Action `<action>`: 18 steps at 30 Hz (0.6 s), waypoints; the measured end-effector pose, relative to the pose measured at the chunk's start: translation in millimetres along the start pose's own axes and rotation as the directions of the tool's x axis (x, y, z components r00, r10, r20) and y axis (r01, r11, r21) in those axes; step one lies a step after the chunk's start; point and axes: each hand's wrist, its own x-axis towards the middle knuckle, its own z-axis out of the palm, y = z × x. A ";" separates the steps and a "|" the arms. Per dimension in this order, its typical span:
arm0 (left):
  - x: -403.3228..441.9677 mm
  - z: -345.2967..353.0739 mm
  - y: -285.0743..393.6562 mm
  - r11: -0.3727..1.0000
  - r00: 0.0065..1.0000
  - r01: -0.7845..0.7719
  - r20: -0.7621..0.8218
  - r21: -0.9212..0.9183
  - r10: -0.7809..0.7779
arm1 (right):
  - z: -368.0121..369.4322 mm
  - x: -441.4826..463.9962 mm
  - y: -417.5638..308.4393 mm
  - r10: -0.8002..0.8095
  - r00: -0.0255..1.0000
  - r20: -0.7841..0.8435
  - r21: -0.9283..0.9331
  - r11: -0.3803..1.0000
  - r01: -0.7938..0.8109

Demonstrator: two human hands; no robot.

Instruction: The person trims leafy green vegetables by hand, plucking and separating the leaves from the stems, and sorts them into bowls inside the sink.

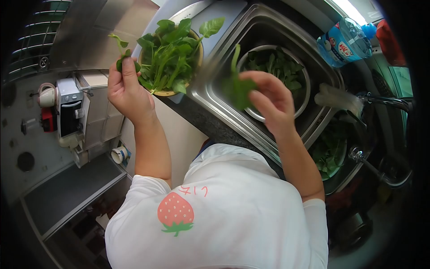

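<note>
My left hand [130, 87] is closed on a small leafy green sprig [120, 45], held up to the left of a bowl [200, 58] heaped with leafy greens [174, 56]. Over the near left part of the sink [219, 105], my right hand [273, 96] pinches more leafy greens [240, 89], smeared by motion, with a pale stem pointing up. Behind that hand a round metal basin [307, 92] stands in the sink, holding darker leaves [280, 67].
A blue-labelled plastic bottle [342, 45] stands behind the sink, near the faucet [385, 101]. To the right, another container of greens [329, 154] sits in a second basin area. A knife [190, 11] lies beyond the bowl.
</note>
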 end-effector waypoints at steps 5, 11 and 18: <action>-4.9 0.9 11.1 0.998 0.999 -0.038 0.021 0.054 0.037 | 54.9 63.1 57.7 0.086 0.996 -0.012 -0.630 0.773 -0.074; -72.7 17.4 -3.9 0.976 0.858 -0.100 0.513 0.194 -0.014 | 18.5 8.5 51.0 -0.015 0.995 -0.102 -0.522 0.852 -0.041; -184.1 92.2 -13.7 0.998 0.228 -0.036 0.973 0.045 -0.036 | -79.9 -133.9 -24.4 -0.024 0.610 -0.792 -0.306 0.880 -0.363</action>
